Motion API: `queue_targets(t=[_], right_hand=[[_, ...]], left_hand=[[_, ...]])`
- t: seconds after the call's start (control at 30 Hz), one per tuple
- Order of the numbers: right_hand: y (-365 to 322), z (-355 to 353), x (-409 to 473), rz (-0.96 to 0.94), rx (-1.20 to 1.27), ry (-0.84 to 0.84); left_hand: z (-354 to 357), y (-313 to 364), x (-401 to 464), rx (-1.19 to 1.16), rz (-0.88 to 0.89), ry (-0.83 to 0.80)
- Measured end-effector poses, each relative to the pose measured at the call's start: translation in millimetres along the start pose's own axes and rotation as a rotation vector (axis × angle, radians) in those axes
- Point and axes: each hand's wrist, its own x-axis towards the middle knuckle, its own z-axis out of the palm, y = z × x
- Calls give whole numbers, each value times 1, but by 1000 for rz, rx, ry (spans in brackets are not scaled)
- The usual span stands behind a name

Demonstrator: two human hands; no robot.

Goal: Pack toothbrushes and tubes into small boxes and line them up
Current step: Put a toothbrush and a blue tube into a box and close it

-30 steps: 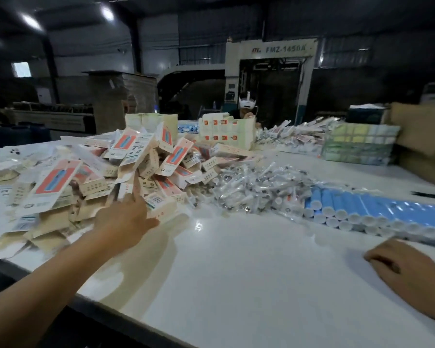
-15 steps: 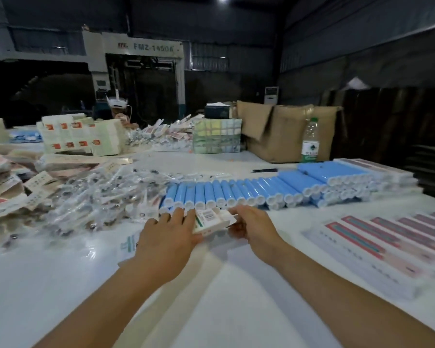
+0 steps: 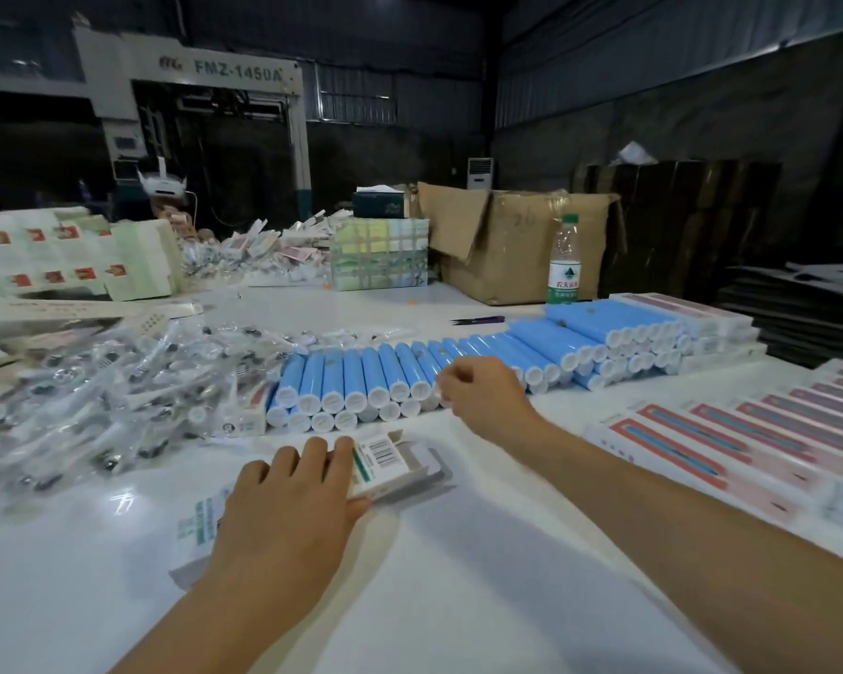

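My left hand (image 3: 288,508) lies over the small box (image 3: 390,462) on the white tabletop (image 3: 458,576), fingers across its top and thumb tucked under the near edge, holding it down with the open flap end pointing to 2 o'clock. My right hand (image 3: 483,396) sits at 12 o'clock from the box, at the row of blue tubes (image 3: 361,377), fingers curled at the white caps; whether it already has one pinched I cannot tell.

The box looks like thin printed card: light, easily crushed, and apt to skate on the glossy tabletop, so I would keep it pinned by its long edges, not squeeze its faces. The tubes look light, round, smooth and stacked two deep, so they should roll; I would take one by the rigid cap end, where it will not dent. The wrapped toothbrushes (image 3: 118,381) at 10 o'clock look slippery in their clear film. Filled boxes (image 3: 731,440) line up at 3 o'clock.
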Motion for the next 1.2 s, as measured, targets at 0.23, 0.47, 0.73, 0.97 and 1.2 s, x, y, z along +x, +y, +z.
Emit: queue_targets(t=[0.23, 0.47, 0.73, 0.97, 1.2], right_hand=[[14, -59, 109, 0, -794, 129], [55, -59, 154, 168, -1100, 6], [51, -55, 166, 265, -1113, -126], [16, -59, 134, 76, -644, 117], [-12, -53, 25, -89, 506, 318]], left_hand=[[4, 0, 6, -42, -16, -1], [6, -2, 14, -61, -4, -13], [13, -5, 15, -72, 0, -8], [11, -8, 15, -86, -30, 49], [0, -3, 13, -165, -36, 130]])
